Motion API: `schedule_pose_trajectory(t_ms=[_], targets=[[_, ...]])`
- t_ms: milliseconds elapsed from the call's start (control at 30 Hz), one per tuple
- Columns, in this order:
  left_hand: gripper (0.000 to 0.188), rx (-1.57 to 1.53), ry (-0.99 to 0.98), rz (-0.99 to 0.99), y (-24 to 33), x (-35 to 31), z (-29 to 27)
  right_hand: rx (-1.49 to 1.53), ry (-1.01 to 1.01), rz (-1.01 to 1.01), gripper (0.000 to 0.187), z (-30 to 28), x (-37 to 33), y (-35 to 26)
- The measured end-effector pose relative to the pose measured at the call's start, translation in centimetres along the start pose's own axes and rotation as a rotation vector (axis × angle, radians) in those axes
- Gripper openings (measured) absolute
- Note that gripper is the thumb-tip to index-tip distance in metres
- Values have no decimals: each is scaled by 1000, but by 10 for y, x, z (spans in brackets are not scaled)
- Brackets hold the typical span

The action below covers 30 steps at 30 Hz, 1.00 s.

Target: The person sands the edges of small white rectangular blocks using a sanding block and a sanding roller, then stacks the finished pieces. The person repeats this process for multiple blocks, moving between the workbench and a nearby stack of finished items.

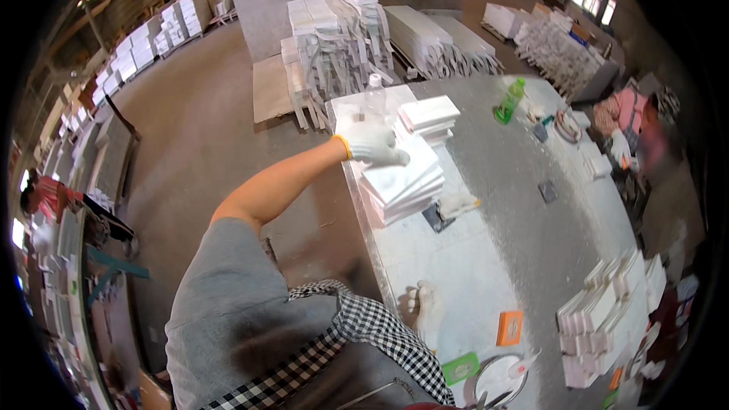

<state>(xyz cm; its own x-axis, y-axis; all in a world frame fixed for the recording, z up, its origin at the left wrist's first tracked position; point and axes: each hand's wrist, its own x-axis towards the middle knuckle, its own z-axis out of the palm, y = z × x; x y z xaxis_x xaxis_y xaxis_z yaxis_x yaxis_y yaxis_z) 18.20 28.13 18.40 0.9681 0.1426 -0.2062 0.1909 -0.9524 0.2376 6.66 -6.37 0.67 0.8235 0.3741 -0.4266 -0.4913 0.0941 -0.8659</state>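
My left arm reaches forward to a stack of white tiles (402, 178) near the table's left edge. My left hand (370, 143), in a white glove with a yellow cuff, grips the top tile: its thumb lies on the surface, and its fingers bend over the far side, partly hidden. A second, smaller stack of white tiles (430, 114) stands just beyond. Low by the table's edge, beside my apron, rests my gloved right hand (427, 315), fingers loosely bent and apart, holding nothing visible; its forearm is hidden.
A clear bottle (374, 93) stands behind my left hand. A loose glove (459, 205) and dark block (436, 218) lie beside the tiles. An orange box (509, 328) and green bottle (509, 101) are farther right. More tile stacks (604, 304) sit at right. Another person (629, 115) works across the table.
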Motion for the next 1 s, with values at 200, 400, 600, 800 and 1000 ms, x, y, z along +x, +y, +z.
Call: schedule_pose_trajectory(t_ms=[200,400,600,800,1000], targets=[[61,-183,14,224,-57,16,7,-33,-33,67,33,57,39,-14],[49,-285,22,89,-155,41,26,-233,0,180,35,127,64,-25],[54,-143,257,-189,-198,60,76,-259,9,303,46,163,91,-9],[78,-162,264,-434,-216,93,86,-372,16,291,52,183,102,-37],[103,-357,103,-542,-224,102,98,-302,-58,289,52,174,118,-19]])
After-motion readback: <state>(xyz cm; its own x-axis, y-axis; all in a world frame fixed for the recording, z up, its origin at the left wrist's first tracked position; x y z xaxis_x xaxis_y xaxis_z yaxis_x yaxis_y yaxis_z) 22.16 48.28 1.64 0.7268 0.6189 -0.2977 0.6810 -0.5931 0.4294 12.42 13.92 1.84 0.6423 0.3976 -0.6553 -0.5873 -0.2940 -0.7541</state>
